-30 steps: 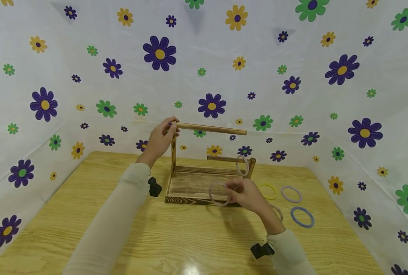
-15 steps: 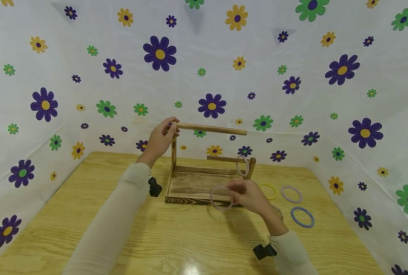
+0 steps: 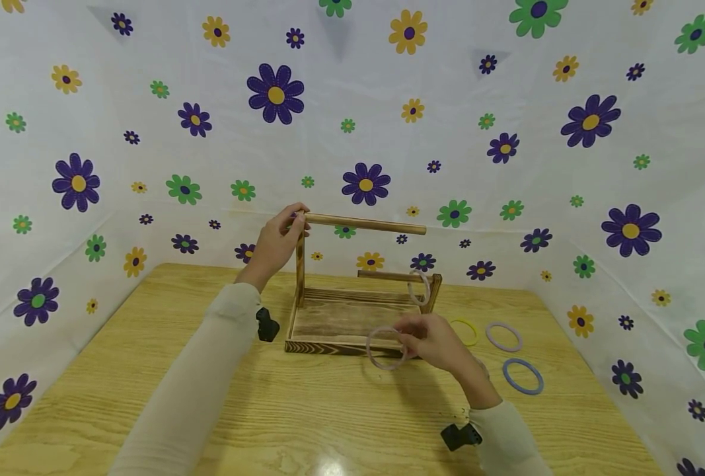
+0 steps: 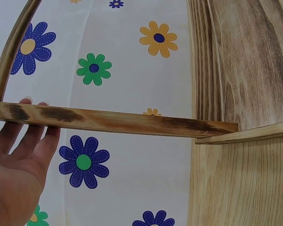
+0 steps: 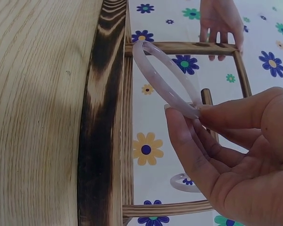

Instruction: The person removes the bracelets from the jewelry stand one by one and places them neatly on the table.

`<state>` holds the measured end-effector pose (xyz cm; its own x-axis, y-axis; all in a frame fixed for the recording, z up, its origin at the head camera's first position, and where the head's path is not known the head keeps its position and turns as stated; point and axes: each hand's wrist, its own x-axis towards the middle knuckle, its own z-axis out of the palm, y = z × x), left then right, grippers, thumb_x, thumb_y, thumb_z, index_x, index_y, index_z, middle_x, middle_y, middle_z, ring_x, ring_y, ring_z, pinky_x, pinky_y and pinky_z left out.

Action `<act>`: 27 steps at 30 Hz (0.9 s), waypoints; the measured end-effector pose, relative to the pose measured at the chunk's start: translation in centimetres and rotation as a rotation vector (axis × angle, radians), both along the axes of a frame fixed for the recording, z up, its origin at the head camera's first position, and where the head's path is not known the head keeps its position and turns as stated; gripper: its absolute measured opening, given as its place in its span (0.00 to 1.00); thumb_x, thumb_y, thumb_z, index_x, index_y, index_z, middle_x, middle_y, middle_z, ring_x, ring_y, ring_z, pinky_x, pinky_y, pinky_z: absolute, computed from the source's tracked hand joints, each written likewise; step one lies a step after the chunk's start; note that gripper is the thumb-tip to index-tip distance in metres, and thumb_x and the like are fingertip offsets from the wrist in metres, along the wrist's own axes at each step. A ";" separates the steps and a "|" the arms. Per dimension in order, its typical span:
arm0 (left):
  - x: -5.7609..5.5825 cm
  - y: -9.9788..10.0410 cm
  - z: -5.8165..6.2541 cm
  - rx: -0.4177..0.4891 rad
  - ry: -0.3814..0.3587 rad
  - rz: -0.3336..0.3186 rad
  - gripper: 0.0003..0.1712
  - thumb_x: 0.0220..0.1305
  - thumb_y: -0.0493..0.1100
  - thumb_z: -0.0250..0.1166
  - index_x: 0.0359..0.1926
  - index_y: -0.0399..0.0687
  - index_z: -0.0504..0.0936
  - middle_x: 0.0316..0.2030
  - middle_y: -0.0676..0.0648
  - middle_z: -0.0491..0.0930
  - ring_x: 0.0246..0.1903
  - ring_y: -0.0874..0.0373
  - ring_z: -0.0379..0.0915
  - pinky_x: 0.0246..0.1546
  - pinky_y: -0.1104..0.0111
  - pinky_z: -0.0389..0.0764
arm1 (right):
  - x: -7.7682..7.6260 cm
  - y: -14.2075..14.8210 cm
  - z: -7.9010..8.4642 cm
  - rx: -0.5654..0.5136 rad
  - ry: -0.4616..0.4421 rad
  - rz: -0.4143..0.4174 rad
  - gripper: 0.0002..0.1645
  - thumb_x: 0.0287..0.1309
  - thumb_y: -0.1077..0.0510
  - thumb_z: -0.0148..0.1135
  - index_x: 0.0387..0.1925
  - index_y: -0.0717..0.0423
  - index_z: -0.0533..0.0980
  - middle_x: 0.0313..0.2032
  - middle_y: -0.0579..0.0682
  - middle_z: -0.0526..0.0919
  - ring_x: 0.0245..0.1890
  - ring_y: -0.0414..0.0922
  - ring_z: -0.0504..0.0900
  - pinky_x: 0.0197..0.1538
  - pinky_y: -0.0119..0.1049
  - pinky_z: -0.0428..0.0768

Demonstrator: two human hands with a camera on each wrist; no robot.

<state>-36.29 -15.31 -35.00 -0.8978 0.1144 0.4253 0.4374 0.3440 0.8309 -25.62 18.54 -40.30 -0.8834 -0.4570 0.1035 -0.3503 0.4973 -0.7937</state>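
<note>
A wooden rack (image 3: 358, 348) with a tray base and two horizontal rods stands on the table. My left hand (image 3: 277, 243) grips the top of its tall left post, fingers wrapped round the wood in the left wrist view (image 4: 23, 165). Between thumb and fingers, my right hand (image 3: 438, 340) pinches a pale translucent bangle (image 5: 156, 80) by its edge, in front of the tray's front wall. Another pale bangle (image 3: 427, 291) hangs on the lower rod (image 3: 384, 275), close to the short right post. Along the upper rod (image 3: 370, 223) hangs nothing.
Right of the rack lie a yellow bangle (image 3: 468, 334), a lilac bangle (image 3: 503, 337) and a blue bangle (image 3: 522, 377) on the table (image 3: 304, 410). My right forearm hides most of another bangle. Flower-printed cloth (image 3: 328, 79) stands behind and at both sides.
My right hand has drifted slightly right and down with the pale bangle, towards me. My left hand has stayed on the post.
</note>
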 end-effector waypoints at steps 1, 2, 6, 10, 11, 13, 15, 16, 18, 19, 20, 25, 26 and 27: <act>0.0 0.0 0.0 0.000 0.000 0.000 0.22 0.83 0.56 0.46 0.69 0.57 0.72 0.53 0.39 0.81 0.56 0.44 0.82 0.60 0.50 0.82 | 0.0 0.0 0.0 0.003 0.001 -0.001 0.14 0.69 0.68 0.60 0.51 0.74 0.80 0.39 0.69 0.86 0.33 0.49 0.88 0.36 0.43 0.90; 0.0 0.0 0.0 -0.001 0.001 0.000 0.22 0.83 0.56 0.46 0.69 0.57 0.72 0.53 0.39 0.81 0.56 0.44 0.82 0.60 0.50 0.81 | 0.0 0.1 0.0 0.006 0.001 -0.003 0.13 0.69 0.68 0.61 0.51 0.74 0.81 0.39 0.69 0.87 0.33 0.49 0.89 0.36 0.44 0.90; 0.1 0.0 0.0 0.010 0.000 -0.010 0.22 0.83 0.56 0.46 0.69 0.56 0.72 0.54 0.38 0.81 0.58 0.39 0.81 0.62 0.50 0.81 | 0.0 0.3 -0.1 0.015 -0.004 -0.016 0.13 0.69 0.68 0.61 0.51 0.73 0.81 0.38 0.66 0.88 0.32 0.47 0.88 0.36 0.46 0.89; 0.1 0.0 0.0 0.018 0.001 -0.019 0.23 0.83 0.55 0.46 0.69 0.55 0.72 0.54 0.37 0.81 0.59 0.36 0.79 0.63 0.49 0.80 | 0.0 0.6 -0.2 0.014 -0.036 -0.026 0.14 0.69 0.68 0.61 0.52 0.72 0.81 0.40 0.66 0.88 0.32 0.45 0.86 0.36 0.47 0.89; 0.1 0.0 0.0 0.018 0.001 -0.018 0.22 0.83 0.55 0.46 0.69 0.55 0.72 0.54 0.37 0.81 0.59 0.36 0.79 0.62 0.49 0.80 | 0.0 0.6 -0.2 0.013 -0.046 -0.028 0.14 0.69 0.68 0.60 0.53 0.73 0.81 0.40 0.66 0.87 0.32 0.45 0.86 0.36 0.47 0.89; 0.1 0.0 0.0 0.015 0.002 -0.015 0.22 0.83 0.56 0.46 0.69 0.55 0.72 0.54 0.37 0.81 0.59 0.36 0.79 0.62 0.49 0.80 | 0.1 0.7 -0.2 0.010 -0.071 -0.030 0.15 0.70 0.68 0.60 0.54 0.72 0.80 0.43 0.67 0.87 0.33 0.45 0.86 0.38 0.46 0.89; 0.1 0.0 0.0 0.012 0.003 -0.011 0.22 0.83 0.56 0.46 0.69 0.56 0.72 0.54 0.37 0.81 0.59 0.36 0.80 0.61 0.49 0.81 | 0.1 0.8 -0.2 0.016 -0.079 -0.026 0.15 0.69 0.69 0.60 0.54 0.72 0.80 0.44 0.69 0.86 0.35 0.46 0.87 0.39 0.46 0.90; 0.1 0.0 0.0 0.010 0.003 -0.011 0.23 0.83 0.56 0.46 0.69 0.56 0.72 0.54 0.37 0.81 0.59 0.36 0.80 0.61 0.49 0.81 | 0.1 0.9 -0.2 0.020 -0.081 -0.023 0.15 0.69 0.69 0.59 0.54 0.72 0.80 0.44 0.69 0.86 0.35 0.47 0.87 0.39 0.46 0.90; 0.1 0.0 0.0 0.009 0.002 -0.010 0.23 0.83 0.56 0.46 0.69 0.56 0.72 0.54 0.38 0.81 0.59 0.37 0.80 0.61 0.49 0.81 | 0.2 1.0 -0.2 0.034 -0.079 -0.013 0.15 0.69 0.69 0.59 0.55 0.72 0.80 0.44 0.70 0.86 0.36 0.48 0.88 0.40 0.46 0.90; 0.1 0.0 0.0 0.007 0.000 -0.009 0.22 0.83 0.56 0.46 0.69 0.56 0.72 0.54 0.38 0.81 0.59 0.37 0.80 0.61 0.49 0.81 | 0.1 1.1 -0.2 0.043 -0.072 -0.006 0.15 0.69 0.70 0.59 0.54 0.72 0.80 0.44 0.70 0.86 0.36 0.49 0.88 0.39 0.46 0.90; 0.1 0.0 0.1 0.006 0.000 -0.008 0.22 0.83 0.56 0.46 0.69 0.56 0.72 0.54 0.38 0.81 0.58 0.38 0.80 0.60 0.49 0.81 | 0.1 1.2 -0.2 0.051 -0.068 0.000 0.15 0.69 0.70 0.59 0.54 0.72 0.81 0.44 0.69 0.87 0.36 0.49 0.88 0.39 0.47 0.90; 0.1 0.0 0.0 0.002 -0.001 -0.002 0.23 0.83 0.56 0.46 0.69 0.56 0.72 0.54 0.39 0.82 0.57 0.43 0.82 0.60 0.50 0.81 | 0.2 1.4 -0.4 0.073 -0.055 0.013 0.15 0.69 0.69 0.59 0.54 0.71 0.81 0.44 0.68 0.87 0.34 0.48 0.88 0.38 0.45 0.90; 0.1 0.0 0.0 0.004 -0.001 -0.003 0.23 0.83 0.57 0.46 0.69 0.56 0.72 0.54 0.39 0.82 0.57 0.44 0.82 0.60 0.50 0.81 | 0.2 1.5 -0.4 0.075 -0.054 0.013 0.15 0.69 0.69 0.59 0.54 0.70 0.81 0.43 0.68 0.88 0.34 0.48 0.88 0.38 0.45 0.89; 0.0 0.0 0.0 0.004 0.000 -0.004 0.23 0.83 0.57 0.46 0.69 0.56 0.72 0.54 0.39 0.82 0.57 0.44 0.82 0.60 0.50 0.81 | 0.2 1.5 -0.4 0.077 -0.052 0.013 0.15 0.70 0.69 0.59 0.54 0.71 0.81 0.43 0.68 0.88 0.33 0.47 0.88 0.37 0.45 0.89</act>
<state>-36.25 -15.30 -34.99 -0.8974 0.1160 0.4256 0.4385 0.3392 0.8322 -25.43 20.06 -40.74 -0.8808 -0.4731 0.0218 -0.3164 0.5536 -0.7704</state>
